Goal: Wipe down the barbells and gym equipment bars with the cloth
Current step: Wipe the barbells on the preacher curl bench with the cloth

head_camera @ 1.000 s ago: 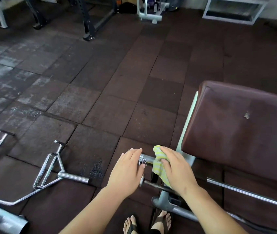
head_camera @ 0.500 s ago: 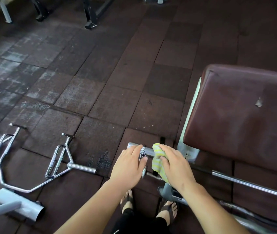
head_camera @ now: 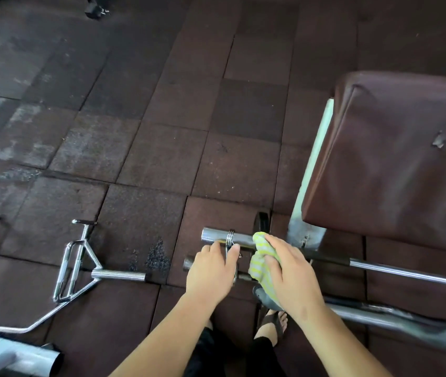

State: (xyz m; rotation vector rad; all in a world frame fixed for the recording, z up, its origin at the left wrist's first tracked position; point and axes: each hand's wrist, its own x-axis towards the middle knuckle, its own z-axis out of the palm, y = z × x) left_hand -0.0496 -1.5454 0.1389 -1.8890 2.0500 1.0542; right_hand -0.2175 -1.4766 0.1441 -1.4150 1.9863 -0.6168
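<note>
Since half a second ago your left hand has slid back toward you, so the end of the barbell sleeve now shows bare beyond it, and your view has dipped lower over the work.

The fingertips of that hand are lightly bent and rest on the spring collar at mid-sleeve. The thumb is hidden, so you cannot tell whether they pinch it or only steady it. The fingers of your right hand are curled over the yellow-green striped cloth, clamping it against the sleeve just right of the collar, low and centre in the frame.

Outward from there, the bar's shaft runs off to the right edge under the maroon bench pad. A second bar end lies just below the sleeve, partly under your left hand. The chrome cage-grip bar lies on the rubber floor tiles at lower left, well apart from the cloth.

As a judgement, you are early: the cloth covers only a short stretch inside the collar. The sleeve end, the long shaft, the second bar and the floor bar all look still to do, though nothing here shows whether any were wiped.
</note>
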